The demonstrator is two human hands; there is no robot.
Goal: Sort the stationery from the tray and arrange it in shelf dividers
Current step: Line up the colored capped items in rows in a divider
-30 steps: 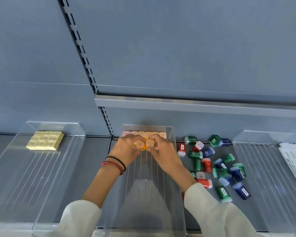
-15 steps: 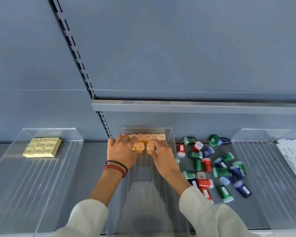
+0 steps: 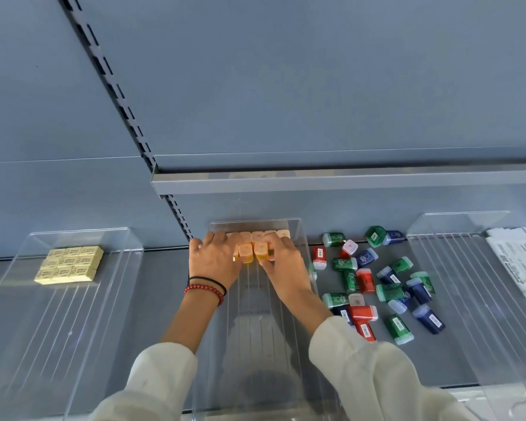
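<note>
A clear shelf divider (image 3: 289, 344) stands in the middle of the shelf. At its far end lies a row of orange sharpeners (image 3: 269, 236). In front of that row my left hand (image 3: 214, 261) holds an orange sharpener (image 3: 245, 253) and my right hand (image 3: 281, 258) holds another orange sharpener (image 3: 261, 250), the two pressed side by side. A loose pile of red, green and blue sharpeners (image 3: 380, 281) lies on the shelf to the right of the divider.
A clear divider (image 3: 16, 344) on the left holds a block of yellow erasers (image 3: 70, 264). Another clear divider (image 3: 480, 299) stands at the right, with white packets (image 3: 520, 259) beyond it. An upper shelf edge (image 3: 346, 180) overhangs the far end.
Both hands have slid a little farther back in the middle divider, bringing the two orange sharpeners close to the back row.
</note>
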